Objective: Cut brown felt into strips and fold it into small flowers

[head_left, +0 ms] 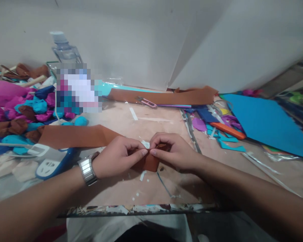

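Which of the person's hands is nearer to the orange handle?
Right. The right hand is left of the orange handle and lower in view; the left hand is farther left.

Broad, linked silver watchband [88, 171]

Likely a craft workshop: snips [150, 103], coloured scraps [230, 146].
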